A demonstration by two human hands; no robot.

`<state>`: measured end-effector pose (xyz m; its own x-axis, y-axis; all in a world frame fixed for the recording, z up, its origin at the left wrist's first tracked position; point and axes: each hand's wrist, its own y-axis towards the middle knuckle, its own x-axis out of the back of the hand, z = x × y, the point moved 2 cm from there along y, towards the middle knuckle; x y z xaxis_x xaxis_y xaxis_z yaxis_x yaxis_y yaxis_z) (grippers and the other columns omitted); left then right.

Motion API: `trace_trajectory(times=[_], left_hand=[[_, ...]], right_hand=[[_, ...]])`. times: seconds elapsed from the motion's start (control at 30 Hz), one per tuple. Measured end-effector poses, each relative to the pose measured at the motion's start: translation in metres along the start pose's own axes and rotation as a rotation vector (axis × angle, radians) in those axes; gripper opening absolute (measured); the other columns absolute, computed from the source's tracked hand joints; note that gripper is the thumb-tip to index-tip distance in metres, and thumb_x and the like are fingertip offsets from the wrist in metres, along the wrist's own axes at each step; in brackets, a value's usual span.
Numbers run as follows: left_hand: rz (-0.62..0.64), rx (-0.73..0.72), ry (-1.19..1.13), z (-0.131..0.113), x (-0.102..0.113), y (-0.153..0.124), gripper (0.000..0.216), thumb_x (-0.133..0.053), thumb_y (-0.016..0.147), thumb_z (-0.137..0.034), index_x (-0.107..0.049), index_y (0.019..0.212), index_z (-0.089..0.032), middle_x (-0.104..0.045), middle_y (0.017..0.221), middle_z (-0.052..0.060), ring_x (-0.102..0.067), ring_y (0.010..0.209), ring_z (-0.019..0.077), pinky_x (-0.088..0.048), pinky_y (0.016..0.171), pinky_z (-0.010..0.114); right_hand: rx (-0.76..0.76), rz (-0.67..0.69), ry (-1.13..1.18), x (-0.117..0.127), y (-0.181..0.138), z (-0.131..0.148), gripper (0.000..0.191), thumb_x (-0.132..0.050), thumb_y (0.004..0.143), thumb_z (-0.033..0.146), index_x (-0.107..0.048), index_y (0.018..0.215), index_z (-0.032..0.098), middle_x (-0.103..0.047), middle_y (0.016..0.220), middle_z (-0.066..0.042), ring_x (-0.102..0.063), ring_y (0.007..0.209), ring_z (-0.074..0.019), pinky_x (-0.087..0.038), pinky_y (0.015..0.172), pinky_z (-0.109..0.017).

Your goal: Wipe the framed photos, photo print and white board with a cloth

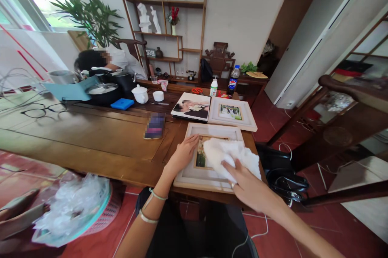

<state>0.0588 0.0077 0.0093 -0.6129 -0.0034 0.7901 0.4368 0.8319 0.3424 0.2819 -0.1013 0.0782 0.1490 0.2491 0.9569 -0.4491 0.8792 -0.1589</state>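
The white wooden picture frame [194, 178] is pinned at its left rail by the flat, open left hand [183, 155], a crumpled white cloth [226, 152] pressed mid-frame under the outspread right hand [247, 187].

The cloth [232, 155] bunched in the right hand [248, 187] is white, soft and fluffy, with a matt surface. The frame [194, 175] under it is pale painted wood, smooth and dull. The bench [100, 136] is brown wood, varnished to a low sheen. At twelve o'clock from the frame, a second frame [242, 122] has the same finish, and the print [191, 106] beside it is glossy. The floor [281, 233] is shiny red tile.
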Motion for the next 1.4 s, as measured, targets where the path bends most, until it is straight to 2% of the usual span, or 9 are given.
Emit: trace_trajectory(times=[0.17, 0.4, 0.57, 0.67, 0.8, 0.97, 1.1, 1.27, 1.4], left_hand=[[0.012, -0.005, -0.004, -0.003, 0.004, -0.001, 0.045, -0.031, 0.091, -0.013, -0.045, 0.134, -0.017, -0.044, 0.142, 0.009, -0.034, 0.135, 0.0193, -0.033, 0.109, 0.045], [0.025, -0.008, -0.016, -0.002, 0.005, -0.001, 0.044, -0.033, 0.092, -0.015, -0.047, 0.133, -0.018, -0.045, 0.141, 0.008, -0.035, 0.134, 0.0194, -0.034, 0.108, 0.045], [-0.005, 0.006, -0.004, 0.000, 0.003, -0.001, 0.045, -0.032, 0.091, -0.013, -0.047, 0.133, -0.018, -0.045, 0.141, 0.008, -0.035, 0.134, 0.0193, -0.034, 0.108, 0.044], [-0.008, 0.005, -0.008, 0.000, 0.002, 0.000, 0.046, -0.033, 0.090, -0.012, -0.047, 0.133, -0.019, -0.046, 0.141, 0.007, -0.036, 0.133, 0.0192, -0.035, 0.108, 0.044], [-0.005, 0.013, -0.007, 0.000, 0.001, -0.001, 0.045, -0.032, 0.090, -0.013, -0.047, 0.133, -0.018, -0.046, 0.141, 0.008, -0.036, 0.134, 0.0195, -0.035, 0.107, 0.045], [-0.008, 0.011, -0.012, 0.000, 0.001, -0.001, 0.045, -0.032, 0.091, -0.013, -0.047, 0.133, -0.018, -0.045, 0.141, 0.008, -0.036, 0.133, 0.0197, -0.035, 0.107, 0.046], [-0.011, 0.001, -0.015, 0.000, 0.002, -0.001, 0.045, -0.033, 0.090, -0.013, -0.047, 0.132, -0.019, -0.046, 0.141, 0.008, -0.037, 0.133, 0.0196, -0.036, 0.107, 0.046], [-0.009, 0.008, -0.020, 0.001, 0.001, -0.001, 0.044, -0.034, 0.091, -0.015, -0.047, 0.132, -0.019, -0.046, 0.140, 0.008, -0.037, 0.133, 0.0206, -0.035, 0.107, 0.047], [-0.027, 0.023, -0.037, -0.001, 0.003, -0.001, 0.043, -0.034, 0.092, -0.016, -0.047, 0.133, -0.018, -0.047, 0.139, 0.009, -0.038, 0.133, 0.0211, -0.035, 0.107, 0.047]], right_hand=[[0.102, -0.040, -0.027, 0.002, -0.018, 0.004, 0.072, -0.042, 0.069, 0.001, -0.040, 0.137, 0.021, -0.028, 0.149, -0.013, -0.020, 0.138, -0.0282, -0.030, 0.108, -0.047], [0.097, -0.380, -0.267, 0.019, 0.071, -0.047, 0.065, -0.047, 0.062, -0.002, -0.055, 0.124, 0.016, -0.022, 0.152, -0.010, 0.002, 0.140, -0.0317, -0.007, 0.112, -0.055], [0.143, -0.259, -0.249, 0.021, 0.102, -0.044, 0.061, -0.046, 0.065, 0.002, -0.058, 0.123, 0.020, -0.029, 0.150, -0.007, -0.005, 0.140, -0.0337, -0.010, 0.108, -0.060], [0.167, -0.127, -0.211, 0.014, 0.080, -0.020, 0.065, -0.044, 0.065, 0.001, -0.057, 0.125, 0.023, -0.031, 0.149, -0.008, -0.014, 0.139, -0.0341, -0.014, 0.107, -0.061], [0.257, 0.027, -0.078, 0.012, 0.023, 0.019, 0.064, -0.045, 0.064, 0.003, -0.059, 0.122, 0.026, -0.030, 0.149, -0.004, -0.014, 0.139, -0.0314, -0.016, 0.109, -0.057], [0.348, 0.100, 0.062, 0.018, -0.014, 0.039, 0.065, -0.045, 0.062, 0.003, -0.060, 0.120, 0.027, -0.030, 0.149, 0.002, -0.013, 0.140, -0.0253, -0.018, 0.113, -0.049], [0.268, 0.010, 0.008, 0.012, 0.012, 0.019, 0.067, -0.044, 0.060, 0.000, -0.061, 0.119, 0.027, -0.031, 0.149, 0.002, -0.014, 0.140, -0.0234, -0.017, 0.113, -0.047], [0.064, -0.269, -0.217, 0.010, 0.071, -0.025, 0.061, -0.048, 0.066, 0.002, -0.057, 0.124, 0.020, -0.025, 0.151, -0.008, -0.008, 0.140, -0.0309, -0.011, 0.112, -0.053], [0.058, -0.343, -0.280, 0.013, 0.101, -0.030, 0.052, -0.051, 0.071, 0.005, -0.060, 0.121, 0.017, -0.026, 0.151, -0.009, -0.004, 0.139, -0.0359, -0.011, 0.111, -0.056]])
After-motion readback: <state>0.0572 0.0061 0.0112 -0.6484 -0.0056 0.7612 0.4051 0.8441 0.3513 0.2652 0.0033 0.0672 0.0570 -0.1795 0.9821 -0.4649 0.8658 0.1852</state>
